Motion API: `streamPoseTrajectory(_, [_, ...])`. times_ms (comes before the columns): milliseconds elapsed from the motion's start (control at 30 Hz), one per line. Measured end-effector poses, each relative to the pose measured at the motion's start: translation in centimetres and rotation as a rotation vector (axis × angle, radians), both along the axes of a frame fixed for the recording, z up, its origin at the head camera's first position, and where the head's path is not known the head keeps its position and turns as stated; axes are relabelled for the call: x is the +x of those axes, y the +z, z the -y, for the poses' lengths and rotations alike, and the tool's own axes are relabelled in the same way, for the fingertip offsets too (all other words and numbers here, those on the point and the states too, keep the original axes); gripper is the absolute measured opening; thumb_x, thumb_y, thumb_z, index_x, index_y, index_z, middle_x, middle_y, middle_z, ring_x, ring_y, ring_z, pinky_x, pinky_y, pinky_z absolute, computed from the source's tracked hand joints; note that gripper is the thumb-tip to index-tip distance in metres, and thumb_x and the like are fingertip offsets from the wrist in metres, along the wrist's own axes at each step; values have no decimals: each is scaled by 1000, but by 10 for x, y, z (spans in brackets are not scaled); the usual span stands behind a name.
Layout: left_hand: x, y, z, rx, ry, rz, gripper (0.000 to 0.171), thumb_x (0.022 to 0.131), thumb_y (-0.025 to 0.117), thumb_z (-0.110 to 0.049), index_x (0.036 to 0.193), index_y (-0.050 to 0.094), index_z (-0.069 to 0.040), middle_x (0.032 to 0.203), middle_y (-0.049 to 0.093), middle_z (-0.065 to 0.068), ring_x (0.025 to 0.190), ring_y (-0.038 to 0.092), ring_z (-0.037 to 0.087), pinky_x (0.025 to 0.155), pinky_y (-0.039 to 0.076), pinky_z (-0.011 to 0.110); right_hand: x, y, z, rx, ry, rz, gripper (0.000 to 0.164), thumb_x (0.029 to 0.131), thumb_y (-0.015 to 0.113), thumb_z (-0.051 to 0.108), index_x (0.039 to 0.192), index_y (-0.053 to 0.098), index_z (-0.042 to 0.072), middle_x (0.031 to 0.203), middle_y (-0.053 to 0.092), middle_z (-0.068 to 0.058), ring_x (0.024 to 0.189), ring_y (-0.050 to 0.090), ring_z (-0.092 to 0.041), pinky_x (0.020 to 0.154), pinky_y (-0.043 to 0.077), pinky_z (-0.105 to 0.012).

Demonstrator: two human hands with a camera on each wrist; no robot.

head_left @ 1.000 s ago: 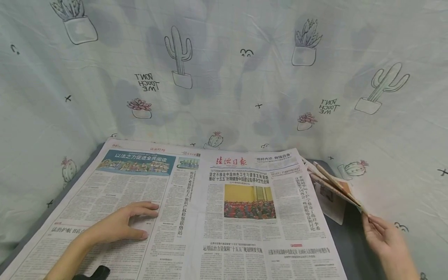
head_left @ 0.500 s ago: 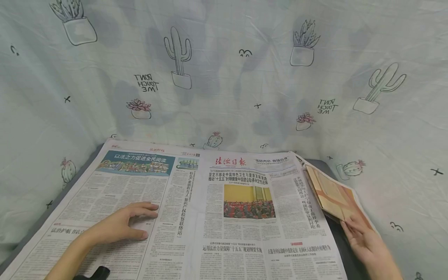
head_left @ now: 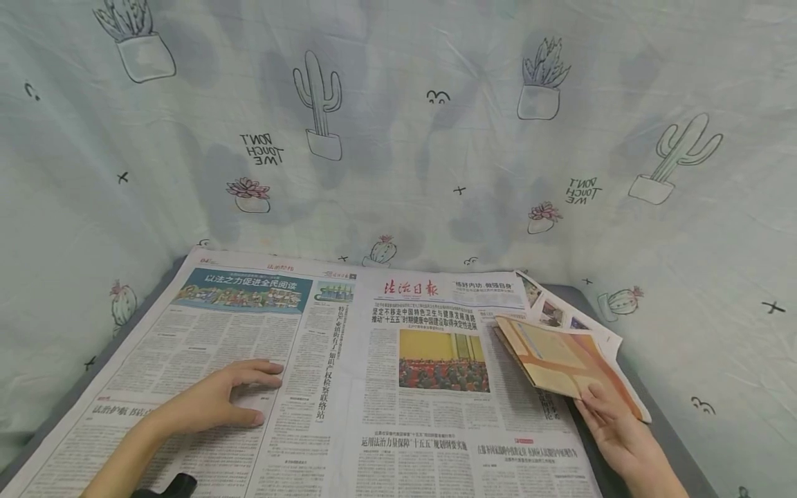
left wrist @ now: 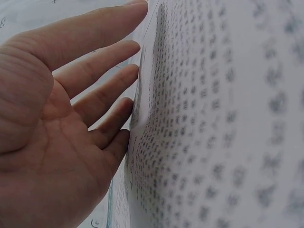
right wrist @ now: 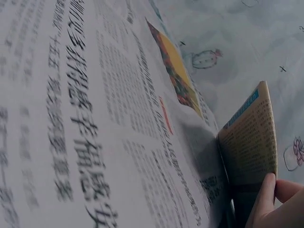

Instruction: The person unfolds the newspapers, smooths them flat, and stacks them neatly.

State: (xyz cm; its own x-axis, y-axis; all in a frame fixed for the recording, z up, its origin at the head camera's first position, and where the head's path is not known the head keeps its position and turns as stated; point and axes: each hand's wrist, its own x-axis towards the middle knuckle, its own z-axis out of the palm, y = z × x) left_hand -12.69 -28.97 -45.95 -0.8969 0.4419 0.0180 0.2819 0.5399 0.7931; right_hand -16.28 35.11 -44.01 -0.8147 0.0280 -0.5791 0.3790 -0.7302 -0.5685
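Observation:
A newspaper point(head_left: 429, 432) lies spread wide over the dark table. My left hand point(head_left: 214, 398) rests on its left page with fingers loosely spread, holding nothing. In the left wrist view the fingertips of the left hand point(left wrist: 71, 104) meet the printed sheet. At the right, my right hand point(head_left: 616, 432) grips a thin orange and beige booklet point(head_left: 554, 356) by its near right edge. The booklet is tilted and overlaps the newspaper's right margin. The right wrist view shows the right thumb point(right wrist: 268, 190) on the edge of the booklet, whose visible side bears dense print and a blue strip.
Printed sheets with small pictures point(head_left: 566, 315) stick out behind the newspaper's far right corner. A dark grey table edge point(head_left: 666, 449) shows at the right. A pale cactus-print cloth point(head_left: 398, 152) hangs around the back and sides. A black object point(head_left: 165, 487) sits by the left forearm.
My right hand has moved left with the booklet, turning its orange cover up and bringing it over the newspaper's right margin. The sheets behind are now uncovered. My left hand has stayed still.

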Motion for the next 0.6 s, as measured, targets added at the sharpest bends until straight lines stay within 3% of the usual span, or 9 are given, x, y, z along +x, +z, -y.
streamPoseTrajectory(367, [-1,-1,0,7,-2,0,55,79,80,-38,128,66,-17,144,48,7,136,32,45,97,22,9,15,-3,46,177,165,-69,85,102,48,-3,155,-13,20,162,-4,4,95,63,-8,106,36,-29])
streamPoseTrajectory(600, [-1,-3,0,6,5,4,54,79,80,-38,128,66,-18,144,48,7,136,31,45,98,23,9,21,-9,78,284,226,-133,78,99,52,-6,156,0,4,160,5,-11,103,61,-12,104,40,-33])
